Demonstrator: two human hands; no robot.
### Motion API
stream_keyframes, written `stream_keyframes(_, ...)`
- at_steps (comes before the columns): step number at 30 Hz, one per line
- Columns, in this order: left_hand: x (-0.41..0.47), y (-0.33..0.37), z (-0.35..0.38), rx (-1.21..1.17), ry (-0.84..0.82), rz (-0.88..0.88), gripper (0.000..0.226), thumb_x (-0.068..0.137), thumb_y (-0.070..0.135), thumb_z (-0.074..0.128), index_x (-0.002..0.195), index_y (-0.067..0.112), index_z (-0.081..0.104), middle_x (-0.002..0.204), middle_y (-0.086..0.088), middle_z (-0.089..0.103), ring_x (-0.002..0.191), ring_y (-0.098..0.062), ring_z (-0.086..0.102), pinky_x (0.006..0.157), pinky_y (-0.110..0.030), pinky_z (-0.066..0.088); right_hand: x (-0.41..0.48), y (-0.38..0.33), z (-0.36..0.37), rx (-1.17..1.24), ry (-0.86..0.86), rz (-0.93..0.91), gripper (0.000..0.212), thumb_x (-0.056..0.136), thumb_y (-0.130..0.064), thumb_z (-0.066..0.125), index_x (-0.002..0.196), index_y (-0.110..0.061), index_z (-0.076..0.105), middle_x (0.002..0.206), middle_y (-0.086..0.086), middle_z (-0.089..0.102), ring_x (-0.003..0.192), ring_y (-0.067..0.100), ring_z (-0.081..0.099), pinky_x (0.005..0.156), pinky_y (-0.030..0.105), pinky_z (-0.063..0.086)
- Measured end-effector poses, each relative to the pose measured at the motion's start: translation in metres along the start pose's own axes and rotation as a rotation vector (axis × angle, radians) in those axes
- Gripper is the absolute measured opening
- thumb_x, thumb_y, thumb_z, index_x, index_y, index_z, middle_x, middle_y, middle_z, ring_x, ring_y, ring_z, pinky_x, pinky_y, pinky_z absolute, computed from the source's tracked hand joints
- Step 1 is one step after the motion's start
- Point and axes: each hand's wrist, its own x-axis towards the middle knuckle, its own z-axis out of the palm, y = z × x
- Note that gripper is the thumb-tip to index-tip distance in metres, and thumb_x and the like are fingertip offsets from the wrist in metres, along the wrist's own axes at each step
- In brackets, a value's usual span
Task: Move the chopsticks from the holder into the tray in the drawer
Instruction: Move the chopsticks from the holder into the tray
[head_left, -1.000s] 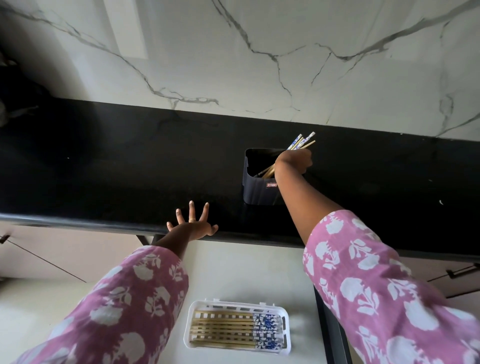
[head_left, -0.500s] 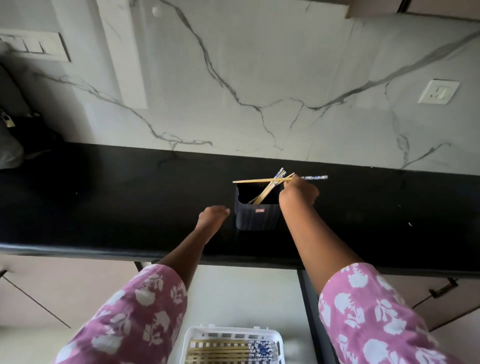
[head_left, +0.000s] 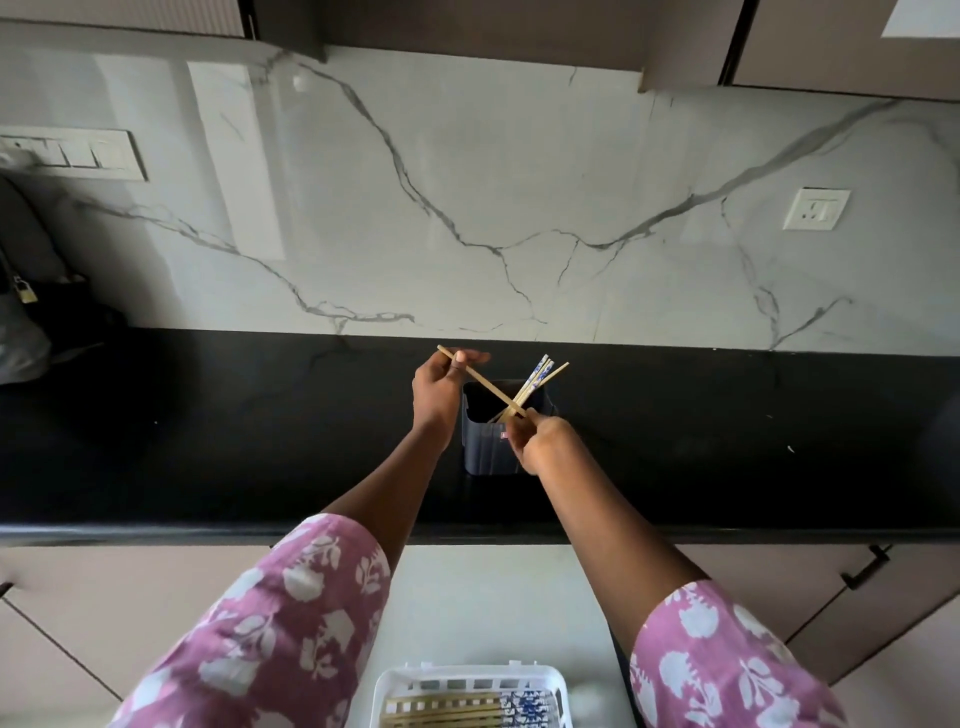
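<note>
Black countertop (head_left: 208, 441), marble backsplash (head_left: 519, 208), both hands gripping one chopstick (head_left: 480, 383) above holder (head_left: 485, 447)

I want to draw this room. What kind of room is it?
Most likely a home kitchen. There is a long black countertop with a marble wall behind it, cabinets above, and a holder of chopsticks on the counter.

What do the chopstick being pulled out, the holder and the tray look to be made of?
Chopstick: pale tan, matte, likely bamboo or wood; the ones left in the holder show blue-and-white patterned ends. Holder: dark, ribbed wall with a dull sheen, probably moulded plastic. Tray: white, slotted rim, glossy, looks like plastic.
</note>
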Motion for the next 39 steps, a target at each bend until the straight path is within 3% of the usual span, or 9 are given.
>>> stream_keyframes(2,0.002,0.001,-0.002,0.035,-0.02,-0.017,0.028,0.098,0.01,0.046,0.078,0.02,0.063,0.091,-0.007,0.071,0.082,0.003,0.066,0.069,-0.001,0.044,-0.001,0.008,0.0,-0.27,0.085,-0.185,0.012,0.085,-0.012,0.068,0.088,-0.002,0.065,0.076,0.017,0.066,0.037,0.019,0.058,0.035,0.022,0.047)
stream_keyframes(5,0.002,-0.002,-0.005,0.058,-0.053,-0.037,0.027,0.097,0.008,0.047,0.078,0.016,0.062,0.087,-0.009,0.07,0.072,0.008,0.067,0.067,0.0,0.044,-0.004,0.015,0.005,-0.517,0.246,-0.621,0.017,0.084,-0.015,0.068,0.09,0.0,0.072,0.086,0.018,0.074,0.067,0.025,0.067,0.055,0.024,0.05)
stream_keyframes(8,-0.002,-0.008,-0.009,0.072,-0.065,-0.078,0.026,0.097,0.008,0.047,0.078,0.015,0.063,0.088,-0.011,0.071,0.078,-0.002,0.068,0.069,-0.003,0.046,-0.008,0.026,0.006,-0.672,0.108,-0.888,0.019,0.087,-0.006,0.063,0.103,0.001,0.07,0.099,0.019,0.073,0.093,0.031,0.068,0.08,0.036,0.055)
stream_keyframes(12,-0.009,-0.022,-0.019,0.066,-0.109,-0.155,0.025,0.098,0.01,0.046,0.081,0.014,0.063,0.09,-0.012,0.071,0.088,-0.011,0.068,0.084,-0.016,0.046,-0.003,0.045,0.004,-0.788,-0.007,-1.003,0.021,0.088,0.001,0.058,0.105,0.001,0.07,0.099,0.019,0.073,0.094,0.03,0.068,0.081,0.035,0.055)
stream_keyframes(18,-0.028,-0.057,-0.045,0.177,-0.184,-0.272,0.021,0.097,0.022,0.05,0.087,0.015,0.068,0.095,-0.009,0.072,0.097,-0.009,0.066,0.1,-0.031,0.04,0.009,0.089,-0.003,-0.957,-0.124,-0.925,0.017,0.089,-0.003,0.058,0.1,0.0,0.071,0.095,0.018,0.074,0.09,0.03,0.068,0.073,0.024,0.047)
stream_keyframes(21,-0.034,-0.083,-0.065,0.353,-0.109,-0.413,0.05,0.092,0.054,0.043,0.124,0.02,0.061,0.132,-0.007,0.059,0.133,-0.025,0.042,0.116,-0.047,0.016,0.017,0.115,-0.011,-0.979,-0.154,-0.826,0.017,0.09,-0.003,0.056,0.099,-0.002,0.07,0.094,0.017,0.073,0.091,0.032,0.067,0.079,0.034,0.052)
stream_keyframes(24,-0.04,-0.102,-0.086,0.7,-0.13,-0.659,0.067,0.087,0.073,0.023,0.144,0.039,0.033,0.157,0.005,0.023,0.147,-0.027,0.011,0.112,-0.061,-0.01,0.023,0.148,-0.029,-1.056,-0.25,-0.796,0.017,0.088,-0.003,0.056,0.098,-0.004,0.071,0.094,0.017,0.072,0.09,0.033,0.065,0.077,0.035,0.049)
stream_keyframes(30,-0.059,-0.143,-0.112,1.264,-0.401,-0.714,0.069,0.091,0.067,0.02,0.149,0.039,-0.003,0.157,0.018,-0.016,0.145,-0.022,-0.021,0.1,-0.072,-0.013,0.029,0.223,-0.067,-1.29,-0.505,-0.64,0.022,0.092,-0.008,0.052,0.104,-0.01,0.07,0.102,0.012,0.07,0.097,0.029,0.063,0.082,0.031,0.048)
stream_keyframes(39,-0.056,-0.144,-0.112,1.34,-0.45,-0.766,0.066,0.092,0.066,0.021,0.147,0.045,-0.009,0.155,0.02,-0.02,0.145,-0.021,-0.022,0.107,-0.067,-0.006,0.031,0.297,-0.086,-1.709,-0.825,-0.521,0.022,0.087,0.002,0.043,0.09,0.001,0.065,0.102,0.023,0.067,0.1,0.035,0.062,0.078,0.037,0.049)
